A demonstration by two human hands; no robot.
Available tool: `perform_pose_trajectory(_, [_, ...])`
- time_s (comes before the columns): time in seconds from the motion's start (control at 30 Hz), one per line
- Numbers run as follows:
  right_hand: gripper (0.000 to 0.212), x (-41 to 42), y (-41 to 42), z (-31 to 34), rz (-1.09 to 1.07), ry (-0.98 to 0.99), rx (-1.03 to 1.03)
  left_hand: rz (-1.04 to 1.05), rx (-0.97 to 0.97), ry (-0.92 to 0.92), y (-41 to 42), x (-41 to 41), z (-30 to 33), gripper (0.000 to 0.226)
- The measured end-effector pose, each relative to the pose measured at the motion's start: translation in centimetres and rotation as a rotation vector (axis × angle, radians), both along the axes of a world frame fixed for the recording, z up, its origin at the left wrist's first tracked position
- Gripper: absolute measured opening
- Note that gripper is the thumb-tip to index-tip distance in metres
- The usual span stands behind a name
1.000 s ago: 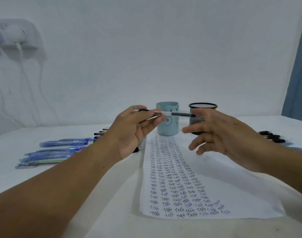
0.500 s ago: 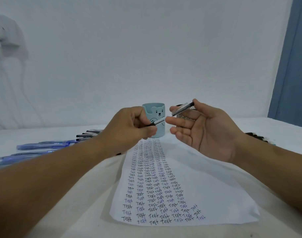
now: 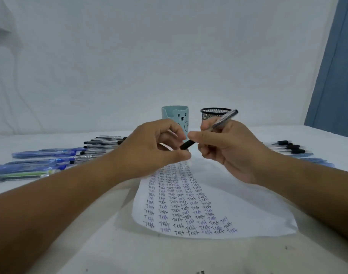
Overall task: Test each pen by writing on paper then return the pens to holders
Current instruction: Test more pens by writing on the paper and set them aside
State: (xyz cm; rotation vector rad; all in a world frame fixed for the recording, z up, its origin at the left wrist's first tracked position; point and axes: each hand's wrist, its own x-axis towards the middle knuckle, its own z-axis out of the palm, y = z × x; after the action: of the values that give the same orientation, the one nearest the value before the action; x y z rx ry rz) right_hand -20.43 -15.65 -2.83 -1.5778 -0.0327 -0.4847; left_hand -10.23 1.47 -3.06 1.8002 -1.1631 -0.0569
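1. Table (image 3: 189,258): one, white, bearing everything listed below.
2. Paper (image 3: 238,206): one sheet, laid lengthwise from near to far at centre, its left part filled with columns of the written word "Test"; the right part is blank.
3. Right hand (image 3: 232,149): curled round the pen's barrel, held above the far end of the paper.
4. Left hand (image 3: 155,147): fingers curled, thumb and fingertips brought up to the pen's black end; whether the cap is actually pinched cannot be told.
5. Teal bear holder (image 3: 176,119): one, upright, far centre, behind the left hand.
6. Black mesh holder (image 3: 212,115): one, upright, just right of the teal one, behind the right hand.
7. Loose pens, left group (image 3: 66,157): laid side by side with long axes running left to right; blue ones nearer, black ones farther; roughly a dozen, exact count not readable.
8. Loose pens, right group (image 3: 291,149): several, black-capped and blue, partly hidden by the right forearm.
9. Pen (image 3: 222,120): one in hand; long axis sloped from its black end, low and near-left, up to the far right. The black end lies directly beside the left fingertips, so uncapping is judged the step in hand, the left hand being the nearer to that end.
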Motion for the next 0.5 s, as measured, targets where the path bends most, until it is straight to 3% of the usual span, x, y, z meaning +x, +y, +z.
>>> perform_pose_trajectory(0.1, [0.033, -0.9, -0.3, 0.1, -0.019, 0.053, 0.015, -0.072, 0.283, -0.028, 0.6, 0.5, -0.2, 0.072])
perform_pose_trajectory(0.2, [0.003, -2.7, -0.2, 0.0, 0.171, 0.197, 0.001, -0.089, 0.491, -0.124, 1.0, 1.0, -0.5, 0.063])
perform_pose_trajectory(0.3, [0.014, -3.6, -0.3, -0.9, 0.342, 0.277, -0.089, -0.099, 0.571, -0.198, 0.8, 1.2, -0.5, 0.065])
perform_pose_trajectory(0.37, [0.015, -3.7, -0.3, -1.4, 0.316, 0.233, -0.141, -0.105, 0.594, -0.211, 0.7, 1.1, -0.3, 0.063])
perform_pose_trajectory(0.5, [0.04, -4.3, -0.3, -1.8, 0.255, 0.148, -0.341, -0.09, 0.609, -0.195, 0.6, 1.0, -0.1, 0.062])
